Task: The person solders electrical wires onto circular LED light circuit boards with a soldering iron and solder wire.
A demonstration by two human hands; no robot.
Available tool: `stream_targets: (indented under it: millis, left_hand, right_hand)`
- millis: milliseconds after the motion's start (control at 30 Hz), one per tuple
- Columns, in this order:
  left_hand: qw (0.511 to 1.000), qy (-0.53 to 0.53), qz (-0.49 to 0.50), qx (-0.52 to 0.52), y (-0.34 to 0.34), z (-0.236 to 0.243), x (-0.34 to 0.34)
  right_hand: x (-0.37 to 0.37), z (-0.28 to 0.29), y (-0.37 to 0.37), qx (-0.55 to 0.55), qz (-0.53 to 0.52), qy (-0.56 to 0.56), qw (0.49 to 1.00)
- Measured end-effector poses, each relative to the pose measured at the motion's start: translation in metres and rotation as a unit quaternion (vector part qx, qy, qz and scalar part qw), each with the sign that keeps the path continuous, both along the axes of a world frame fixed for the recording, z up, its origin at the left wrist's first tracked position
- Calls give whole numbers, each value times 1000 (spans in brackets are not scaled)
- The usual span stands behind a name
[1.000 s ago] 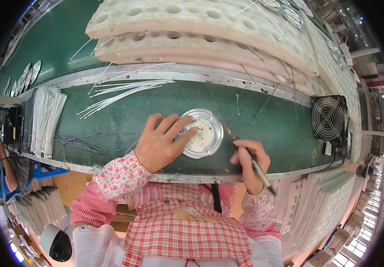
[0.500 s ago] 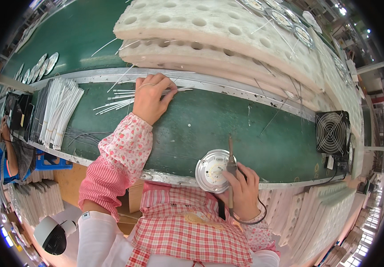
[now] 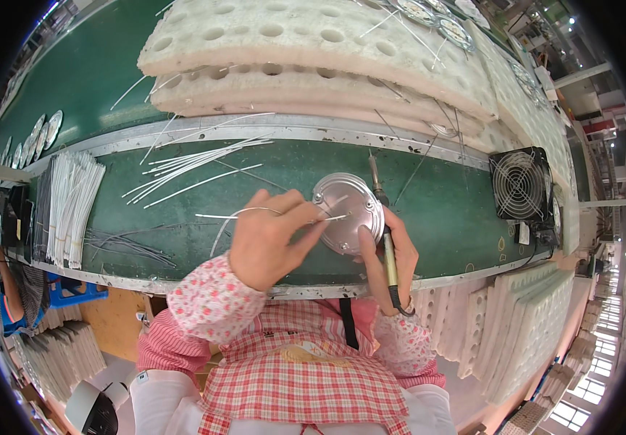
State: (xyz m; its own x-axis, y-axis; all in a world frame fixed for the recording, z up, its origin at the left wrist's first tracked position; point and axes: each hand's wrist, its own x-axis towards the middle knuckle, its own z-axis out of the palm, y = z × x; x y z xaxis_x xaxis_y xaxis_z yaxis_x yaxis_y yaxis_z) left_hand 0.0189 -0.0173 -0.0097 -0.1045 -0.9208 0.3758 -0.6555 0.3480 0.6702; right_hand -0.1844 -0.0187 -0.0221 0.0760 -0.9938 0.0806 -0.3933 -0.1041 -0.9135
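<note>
My left hand (image 3: 273, 235) pinches a thin white wire (image 3: 215, 216) between thumb and fingers. The wire's tip reaches over the face of a round silver metal lamp plate (image 3: 342, 238). My right hand (image 3: 394, 250) grips that plate by its right edge, tilted up above the bench. The same hand also holds a soldering iron (image 3: 390, 270), its tip pointing away from me beside the plate. The plate's plain metal side shows; its other side is hidden. Several loose white wires (image 3: 182, 170) lie on the green bench beyond my left hand.
A bundle of white wires (image 3: 77, 210) and loose dark wires (image 3: 132, 245) lie at the left. Stacked foam boards with holes (image 3: 313, 47) stand along the far side. A black fan (image 3: 519, 185) is at the right. Round plates (image 3: 41, 135) lean far left, near another person (image 3: 1, 283).
My left hand has left the loose wires and come near with a white wire to the plate. The plate has been turned over from its chip side and raised; the soldering iron moved along.
</note>
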Motion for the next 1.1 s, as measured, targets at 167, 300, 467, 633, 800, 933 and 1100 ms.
stream_targets:
  millis: [167,300,467,633,800,933,1100]
  left_hand:
    - [997,-5,21,-79,-5,-11,-17]
    - [998,42,27,-32,-5,-12,-17]
    - [997,70,20,-7,-1,-16,-20]
    - [996,87,8,10,6,-22,-9]
    - [956,231,-16,180,8,-24,3]
    - [949,254,31,187,12,-30,-4]
    - [854,425,105,282,17,-34,-2]
  right_hand:
    - [7,3,-1,-9,4,13,1000]
    - [6,3,-1,-4,-9,20,1000]
    - [12,2,6,-95,13,76,993]
    - [11,17,11,-128,166,76,975]
    - [0,10,-28,-136,222,37,965]
    - [11,-5,-34,-122,270,28,955]
    - [25,-5,-20,-117,174,52,976]
